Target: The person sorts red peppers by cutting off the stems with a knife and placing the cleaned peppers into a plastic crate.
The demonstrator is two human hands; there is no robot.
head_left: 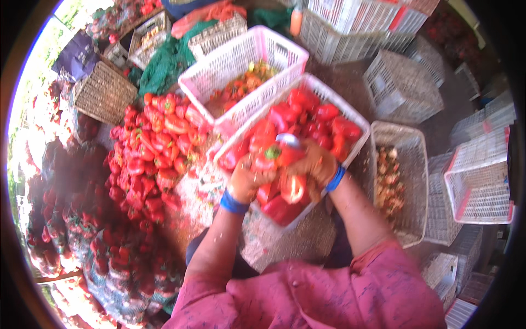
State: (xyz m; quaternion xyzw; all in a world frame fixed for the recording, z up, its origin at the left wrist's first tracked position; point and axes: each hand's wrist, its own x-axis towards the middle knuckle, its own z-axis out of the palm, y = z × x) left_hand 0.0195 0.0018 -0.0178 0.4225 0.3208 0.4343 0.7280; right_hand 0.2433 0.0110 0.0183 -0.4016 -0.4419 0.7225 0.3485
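Over a white crate (341, 102) of red bell peppers (346, 129), my two hands work close together. My left hand (247, 179) is closed around the near-left side of a red bell pepper (264, 163), whose green stem faces up. On the other side, my right hand (319, 165) has its fingers curled against the same pepper. A small shiny silver tool (288, 140) shows at its thumb; its exact kind is blurred. Just below the hands lies a pepper with a pale orange opening (293, 189). My fingertips are partly hidden. Both wrists wear blue bands.
A big heap of red peppers (148, 148) lies to the left, with netted sacks (118, 247) of peppers nearer me. Beyond my crate is a pinkish-white crate (192, 82) with pepper scraps. A crate (419, 181) with pale cores stands right. Several stacked crates (402, 88) line the right side.
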